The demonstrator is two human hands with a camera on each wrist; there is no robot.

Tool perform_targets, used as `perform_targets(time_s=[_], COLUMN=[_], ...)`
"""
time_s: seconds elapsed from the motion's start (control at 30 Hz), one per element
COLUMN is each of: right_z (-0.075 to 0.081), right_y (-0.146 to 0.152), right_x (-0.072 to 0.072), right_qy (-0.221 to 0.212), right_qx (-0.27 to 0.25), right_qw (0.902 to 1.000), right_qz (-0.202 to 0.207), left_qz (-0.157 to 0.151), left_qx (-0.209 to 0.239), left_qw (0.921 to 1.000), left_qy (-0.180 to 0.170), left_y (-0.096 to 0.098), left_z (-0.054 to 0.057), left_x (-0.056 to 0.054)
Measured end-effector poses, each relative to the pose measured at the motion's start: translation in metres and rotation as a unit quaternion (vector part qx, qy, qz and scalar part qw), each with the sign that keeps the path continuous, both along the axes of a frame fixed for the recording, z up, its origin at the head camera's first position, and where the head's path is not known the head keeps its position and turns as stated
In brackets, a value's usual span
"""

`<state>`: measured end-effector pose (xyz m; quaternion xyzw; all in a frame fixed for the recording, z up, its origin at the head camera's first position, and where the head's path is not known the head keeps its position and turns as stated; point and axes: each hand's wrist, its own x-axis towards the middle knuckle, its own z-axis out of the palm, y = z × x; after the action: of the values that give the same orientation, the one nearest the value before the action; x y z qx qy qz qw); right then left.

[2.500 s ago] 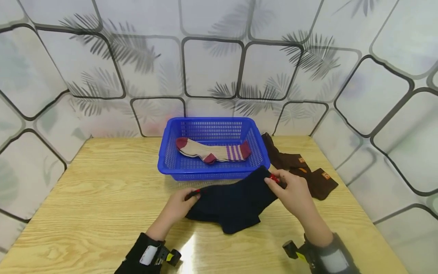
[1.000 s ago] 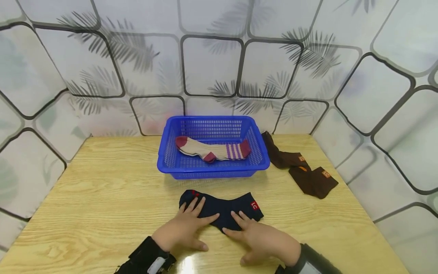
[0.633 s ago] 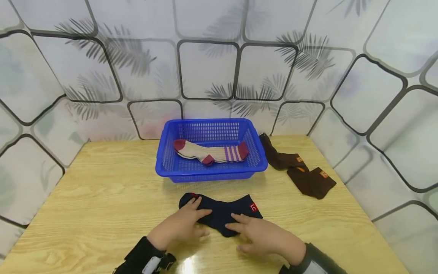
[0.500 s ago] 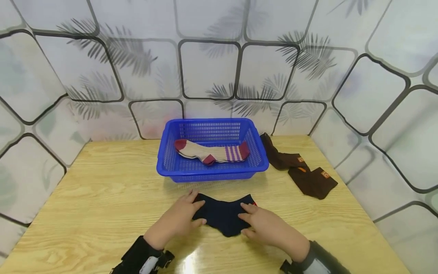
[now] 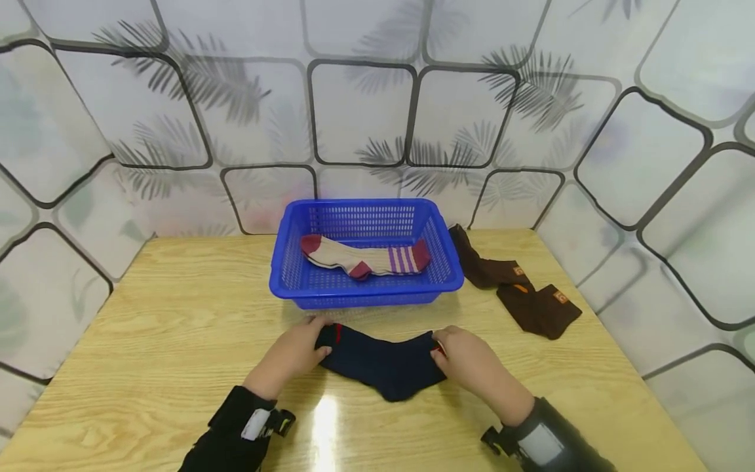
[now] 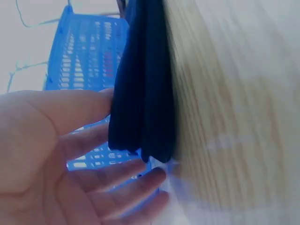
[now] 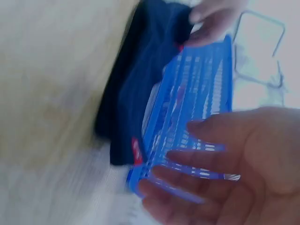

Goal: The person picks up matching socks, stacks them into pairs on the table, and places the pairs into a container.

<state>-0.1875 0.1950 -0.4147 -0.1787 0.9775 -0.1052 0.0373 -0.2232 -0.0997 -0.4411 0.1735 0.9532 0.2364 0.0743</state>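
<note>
A pair of navy socks [image 5: 380,364] lies across the table in front of the basket, two layers showing at the ends in the wrist views. My left hand [image 5: 293,354] pinches the left end, beside a red stripe; the thumb lies against the cloth in the left wrist view. At the right end, my right hand [image 5: 472,364] is around the cuff with its red label. The right wrist view shows this hand's fingers [image 7: 197,183] extended and spread, with a gap between them and the socks.
Behind the navy socks stands a blue perforated basket [image 5: 366,300], with cream socks [image 5: 377,261] with maroon toes and purple stripes inside. Brown socks [image 5: 537,308] with orange labels lie right of the basket. A patterned wall [image 5: 366,118] backs the wooden table [image 5: 194,314].
Both hands first held the navy socks raised, then smoothed them flat on the table. Since then the hands have slid apart from the middle to the two ends.
</note>
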Motion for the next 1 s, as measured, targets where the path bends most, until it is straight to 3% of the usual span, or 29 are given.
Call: perform_targets(time_s=[0.07, 0.2, 0.37, 0.6, 0.77, 1.0], right_z=[-0.002, -0.010, -0.016, -0.019, -0.016, -0.011], right_y=[0.001, 0.001, -0.001, -0.001, 0.001, 0.008], right_x=[-0.006, -0.015, -0.020, -0.024, -0.024, -0.025], right_qy=[0.007, -0.025, -0.056, -0.104, -0.100, -0.095], right_qx=[0.001, 0.011, 0.008, -0.038, -0.097, -0.207], right_qw=[0.9990, 0.9965, 0.9942, 0.9883, 0.9856, 0.9703], right_qz=[-0.043, -0.079, -0.091, -0.105, -0.097, -0.082], left_qz=[0.024, 0.048, 0.064, 0.069, 0.070, 0.059], left_qx=[0.001, -0.020, -0.031, -0.021, 0.001, 0.048], left_qw=[0.9997, 0.9985, 0.9974, 0.9973, 0.9972, 0.9971], left_qy=[-0.002, -0.018, -0.013, -0.012, -0.026, 0.008], left_y=[-0.001, -0.002, -0.002, -0.005, -0.005, -0.007], left_z=[0.002, 0.006, 0.003, 0.000, 0.004, 0.024], left_x=[-0.004, -0.009, -0.011, -0.011, -0.009, -0.003])
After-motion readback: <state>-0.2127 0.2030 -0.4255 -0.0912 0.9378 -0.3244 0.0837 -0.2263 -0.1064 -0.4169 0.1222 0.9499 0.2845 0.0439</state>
